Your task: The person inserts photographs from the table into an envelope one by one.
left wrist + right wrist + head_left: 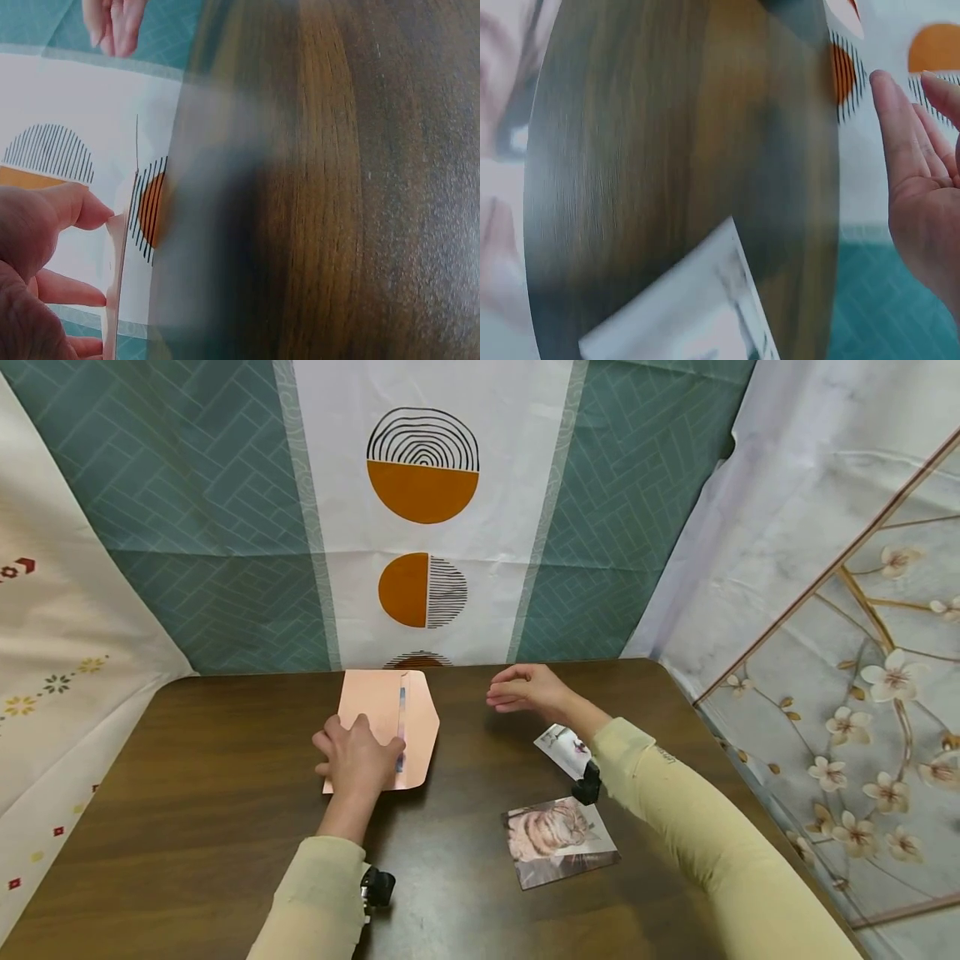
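A pale pink envelope (pixel 422 735) lies on the table with its pointed flap opened out to the right. A narrow blue-and-pink strip of something inside (pixel 401 718) shows along its opening. My left hand (pixel 358 758) rests on the envelope with fingers spread; in the left wrist view the thumb and fingertips of the left hand (pixel 37 240) press against the envelope's face (pixel 114 270), seen nearly edge-on. To the right of the envelope, my right hand (pixel 534 692) hovers over the table, fingers loosely extended and holding nothing.
Below the right forearm lies a photo of a striped cat (pixel 558 839). A white picture card (pixel 564 750), partly hidden by the right wrist, lies above it. The brown wooden table (pixel 195 827) ends at a patterned curtain (pixel 427 539) behind.
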`<action>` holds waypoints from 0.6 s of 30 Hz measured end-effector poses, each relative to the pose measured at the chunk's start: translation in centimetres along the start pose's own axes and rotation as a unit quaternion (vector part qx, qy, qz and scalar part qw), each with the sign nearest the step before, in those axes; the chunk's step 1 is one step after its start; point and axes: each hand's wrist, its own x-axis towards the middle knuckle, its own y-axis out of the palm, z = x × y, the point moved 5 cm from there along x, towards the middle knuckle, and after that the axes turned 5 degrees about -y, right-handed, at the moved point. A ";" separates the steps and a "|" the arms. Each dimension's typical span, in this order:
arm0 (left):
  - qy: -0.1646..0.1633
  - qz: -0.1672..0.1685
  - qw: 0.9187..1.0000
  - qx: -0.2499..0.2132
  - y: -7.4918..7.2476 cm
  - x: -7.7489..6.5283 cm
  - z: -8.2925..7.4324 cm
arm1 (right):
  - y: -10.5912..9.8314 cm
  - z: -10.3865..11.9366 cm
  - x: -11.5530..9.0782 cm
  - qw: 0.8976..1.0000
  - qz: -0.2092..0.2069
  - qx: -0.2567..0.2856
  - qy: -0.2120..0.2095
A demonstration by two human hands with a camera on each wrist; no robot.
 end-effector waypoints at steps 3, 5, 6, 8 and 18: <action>0.002 -0.003 1.000 0.000 0.0 0.0 0.0 | -2.1 0.3 -0.9 1.000 -0.011 -0.028 -0.001; 0.001 -0.004 1.000 -0.002 0.0 0.0 0.0 | -3.5 0.4 -1.6 0.999 -0.016 -0.052 -0.004; 0.001 -0.004 1.000 -0.003 0.0 0.0 0.0 | -4.2 0.4 -1.9 0.998 -0.020 -0.066 -0.005; 0.000 -0.004 1.000 -0.005 -0.1 0.1 0.1 | -5.5 0.4 -2.5 0.995 -0.027 -0.092 -0.006; 0.002 -0.002 1.000 -0.002 -0.2 0.1 0.1 | -11.6 -1.5 -7.4 0.973 -0.076 -0.215 0.026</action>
